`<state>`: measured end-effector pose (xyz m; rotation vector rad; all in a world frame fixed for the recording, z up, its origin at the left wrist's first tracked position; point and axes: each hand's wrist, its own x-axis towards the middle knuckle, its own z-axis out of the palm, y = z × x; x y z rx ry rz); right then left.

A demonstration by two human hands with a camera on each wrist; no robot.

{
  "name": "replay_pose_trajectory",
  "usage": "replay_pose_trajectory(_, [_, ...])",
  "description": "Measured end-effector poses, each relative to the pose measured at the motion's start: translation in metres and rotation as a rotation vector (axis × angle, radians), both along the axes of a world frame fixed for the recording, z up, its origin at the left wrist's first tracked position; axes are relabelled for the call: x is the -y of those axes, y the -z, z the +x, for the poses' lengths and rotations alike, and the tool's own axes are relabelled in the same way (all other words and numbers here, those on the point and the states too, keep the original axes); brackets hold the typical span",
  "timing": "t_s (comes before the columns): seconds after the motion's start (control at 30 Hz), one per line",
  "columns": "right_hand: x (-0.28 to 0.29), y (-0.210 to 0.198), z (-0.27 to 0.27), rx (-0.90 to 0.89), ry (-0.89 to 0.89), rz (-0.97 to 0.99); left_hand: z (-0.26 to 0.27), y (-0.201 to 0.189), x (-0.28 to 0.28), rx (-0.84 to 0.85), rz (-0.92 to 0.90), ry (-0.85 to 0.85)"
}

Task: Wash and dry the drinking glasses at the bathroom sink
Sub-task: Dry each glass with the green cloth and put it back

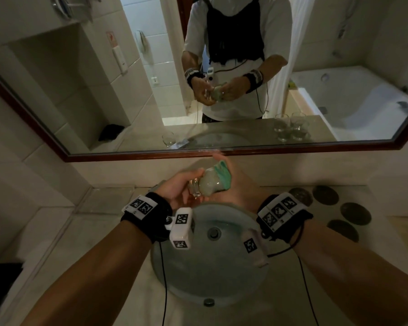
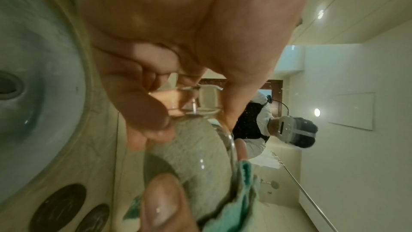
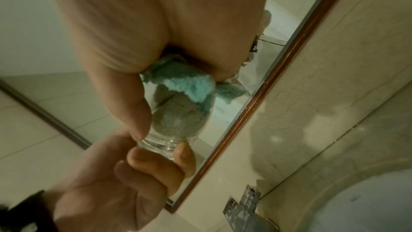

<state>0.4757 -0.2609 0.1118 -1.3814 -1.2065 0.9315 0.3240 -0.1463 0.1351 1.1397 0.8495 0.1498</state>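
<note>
Drying a glass over the sink

Holding a drinking glass [image 1: 205, 185] on its side above the sink [image 1: 222, 274], we are gripping its thick base with our left hand [image 1: 177, 191], fingers curled round it. Our right hand [image 1: 236, 184] is clutching a green cloth [image 1: 223, 176], stuffed inside the glass.

A teal-edged grey-green cloth [image 1: 218, 178] fills the clear glass [image 1: 198, 188]; dark round coasters [image 1: 325, 195].
</note>
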Motion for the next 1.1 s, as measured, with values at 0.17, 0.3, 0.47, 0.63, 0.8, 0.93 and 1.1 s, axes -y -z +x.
replay_pose_trajectory(0.17, [-0.002,0.011,-0.006,0.112,-0.025,0.062,-0.004,-0.003,0.002,-0.067,0.023,0.058])
replay_pose_trajectory(0.3, [-0.013,0.023,-0.013,0.062,-0.011,0.092,-0.007,-0.005,-0.005,-0.166,0.031,0.065])
replay_pose_trajectory(0.47, [-0.024,0.033,-0.010,-0.454,0.100,-0.021,-0.009,0.010,-0.014,-0.088,-0.025,0.025])
replay_pose_trajectory(0.63, [-0.027,0.038,-0.005,-0.793,0.111,-0.133,-0.012,0.017,-0.009,-0.027,0.423,0.022])
replay_pose_trajectory(0.8, [-0.029,0.048,-0.002,-0.776,0.084,-0.199,-0.012,0.026,-0.004,-0.024,0.421,-0.089])
replay_pose_trajectory(0.93, [-0.028,0.051,-0.007,-0.561,0.034,-0.136,-0.013,0.039,-0.007,-0.064,0.244,-0.118])
replay_pose_trajectory(1.1, [-0.027,0.052,-0.005,-0.275,-0.107,-0.112,-0.012,0.048,-0.009,-0.195,-0.037,-0.174])
